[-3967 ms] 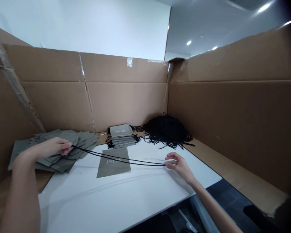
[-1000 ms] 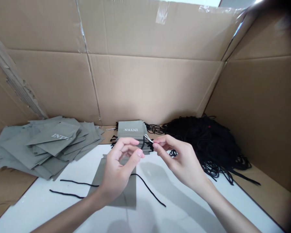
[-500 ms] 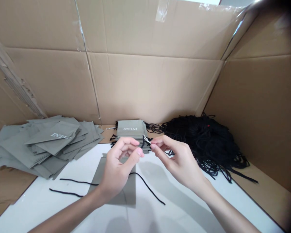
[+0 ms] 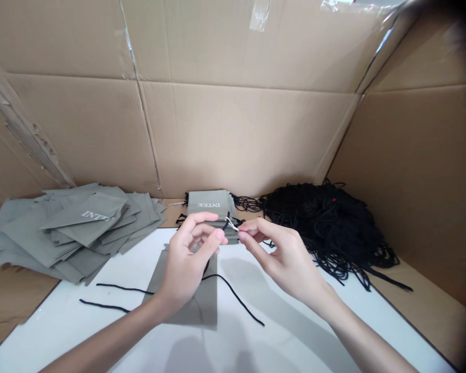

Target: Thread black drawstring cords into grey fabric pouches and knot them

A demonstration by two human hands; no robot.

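My left hand (image 4: 192, 259) is closed in a loose pinch on a black cord (image 4: 225, 226), whose short end sticks up past the fingertips. Thumb and fingertips of my right hand (image 4: 285, 251) pinch a thin, pale wire loop (image 4: 231, 224). The cord's end passes through this loop between the two hands. Below my left hand, a grey fabric pouch (image 4: 207, 305) lies flat, partly covered by that hand and forearm. Loose black cord ends (image 4: 236, 298) stretch out on both sides of the pouch.
At left lies a loose heap of grey pouches (image 4: 62, 228). A neat stack of pouches lettered INTEX (image 4: 205, 199) stands at the back centre, with black cords attached. A big pile of black cords (image 4: 322, 228) is at right. Cardboard walls (image 4: 236, 134) enclose the white table (image 4: 314, 342).
The black cord end has moved up through the wire loop and now sticks out above it. Both hands have shifted slightly left, staying close together.
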